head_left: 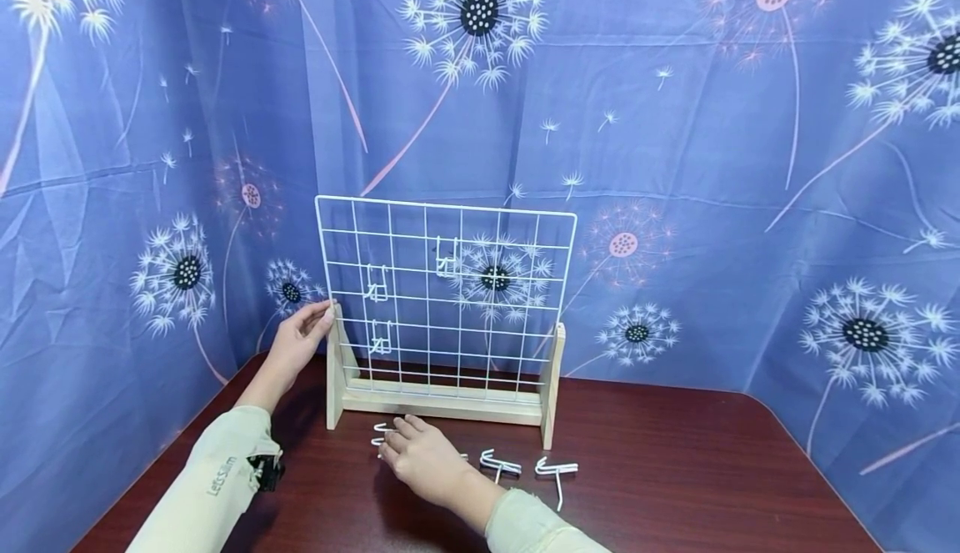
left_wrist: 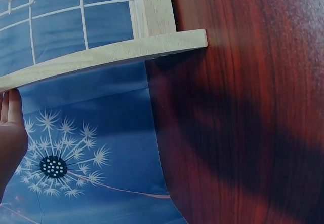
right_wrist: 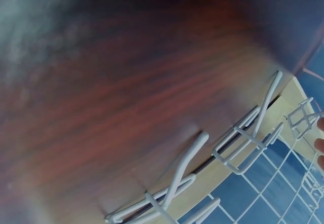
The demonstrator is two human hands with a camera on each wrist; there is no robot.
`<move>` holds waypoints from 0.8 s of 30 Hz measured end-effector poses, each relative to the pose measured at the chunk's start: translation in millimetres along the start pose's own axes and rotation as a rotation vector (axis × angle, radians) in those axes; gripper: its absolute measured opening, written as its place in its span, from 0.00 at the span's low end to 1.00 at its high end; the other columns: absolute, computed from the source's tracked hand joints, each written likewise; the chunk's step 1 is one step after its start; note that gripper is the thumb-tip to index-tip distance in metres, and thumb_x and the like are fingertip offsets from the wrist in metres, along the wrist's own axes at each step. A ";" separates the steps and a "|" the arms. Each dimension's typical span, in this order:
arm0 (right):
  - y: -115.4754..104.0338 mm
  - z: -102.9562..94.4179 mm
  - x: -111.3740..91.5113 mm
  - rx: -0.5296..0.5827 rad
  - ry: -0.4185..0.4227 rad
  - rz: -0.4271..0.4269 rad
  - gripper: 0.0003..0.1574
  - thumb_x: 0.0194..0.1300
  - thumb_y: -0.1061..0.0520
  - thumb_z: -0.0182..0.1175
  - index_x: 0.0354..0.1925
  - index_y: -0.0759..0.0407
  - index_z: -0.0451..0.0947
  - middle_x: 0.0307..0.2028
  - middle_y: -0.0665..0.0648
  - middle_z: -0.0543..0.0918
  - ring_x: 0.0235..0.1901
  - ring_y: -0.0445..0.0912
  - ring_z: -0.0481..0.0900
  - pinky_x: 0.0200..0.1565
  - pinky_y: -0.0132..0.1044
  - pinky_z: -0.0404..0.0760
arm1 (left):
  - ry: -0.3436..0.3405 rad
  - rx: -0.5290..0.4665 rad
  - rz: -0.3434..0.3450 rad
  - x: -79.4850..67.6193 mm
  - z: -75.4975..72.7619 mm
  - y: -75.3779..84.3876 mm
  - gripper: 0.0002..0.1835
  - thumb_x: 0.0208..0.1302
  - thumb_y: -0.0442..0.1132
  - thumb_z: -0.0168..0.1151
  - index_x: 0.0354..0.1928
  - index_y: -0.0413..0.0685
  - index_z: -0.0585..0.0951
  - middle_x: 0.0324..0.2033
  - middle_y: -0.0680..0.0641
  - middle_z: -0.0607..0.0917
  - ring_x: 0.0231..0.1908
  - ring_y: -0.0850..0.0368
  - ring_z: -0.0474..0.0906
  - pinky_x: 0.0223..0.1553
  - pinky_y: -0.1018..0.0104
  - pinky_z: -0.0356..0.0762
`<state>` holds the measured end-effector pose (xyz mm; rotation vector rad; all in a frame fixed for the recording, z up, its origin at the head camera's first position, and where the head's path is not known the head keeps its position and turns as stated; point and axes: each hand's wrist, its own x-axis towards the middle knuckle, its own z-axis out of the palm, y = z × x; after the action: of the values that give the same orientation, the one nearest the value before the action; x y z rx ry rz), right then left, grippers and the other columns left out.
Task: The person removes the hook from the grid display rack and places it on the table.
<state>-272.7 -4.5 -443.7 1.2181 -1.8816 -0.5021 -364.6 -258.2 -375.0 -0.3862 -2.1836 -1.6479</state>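
My left hand [head_left: 298, 340] holds the top of the left wooden post on a wire grid stand [head_left: 442, 401]; in the left wrist view its fingers [left_wrist: 14, 107] meet the wood's edge. Low over the table, in front of the base, my right hand [head_left: 427, 459] pinches a white wire hook [right_wrist: 302, 118], whose prongs stick out past the fingers. The palm hides part of this grip. Three similar hooks hang on the white wire grid [head_left: 480, 329]: an upper one [head_left: 446, 263], a left one [head_left: 377, 288] and a lower left one [head_left: 381, 341].
More white hooks lie on the dark red table [head_left: 675, 470]: one [head_left: 500, 464] just right of my right hand, another [head_left: 557, 470] farther right. In the right wrist view a further hook [right_wrist: 248, 140] lies closer to the fingers. Blue dandelion-print cloth [head_left: 675, 144] surrounds the table's back and sides.
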 end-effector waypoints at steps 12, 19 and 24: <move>-5.3 0.9 0.8 -0.016 -0.092 -0.056 0.13 0.64 0.50 0.54 0.42 0.45 0.84 0.42 0.44 0.84 0.49 0.44 0.81 0.54 0.35 0.77 | -0.009 -0.011 -0.024 3.7 -2.1 -3.5 0.26 0.74 0.40 0.51 0.67 0.31 0.65 0.63 0.32 0.69 0.48 0.80 0.67 0.50 0.88 0.65; -8.6 2.1 -1.1 -0.033 -0.153 -0.110 0.14 0.66 0.49 0.55 0.45 0.43 0.85 0.45 0.45 0.84 0.50 0.44 0.80 0.54 0.35 0.77 | -0.011 0.003 -0.023 1.4 -2.0 0.5 0.27 0.74 0.42 0.51 0.67 0.32 0.65 0.63 0.32 0.70 0.47 0.81 0.67 0.50 0.87 0.65; -10.8 1.4 -2.7 -0.039 -0.161 -0.125 0.14 0.66 0.49 0.54 0.45 0.43 0.84 0.46 0.45 0.84 0.51 0.44 0.80 0.54 0.35 0.77 | -0.004 0.012 -0.022 -0.3 -1.4 1.5 0.27 0.74 0.43 0.51 0.67 0.32 0.65 0.63 0.31 0.70 0.48 0.81 0.67 0.51 0.87 0.65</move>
<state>-267.3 -7.2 -453.1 1.3084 -1.9266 -0.7203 -363.5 -259.1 -373.5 -0.3633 -2.2077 -1.6456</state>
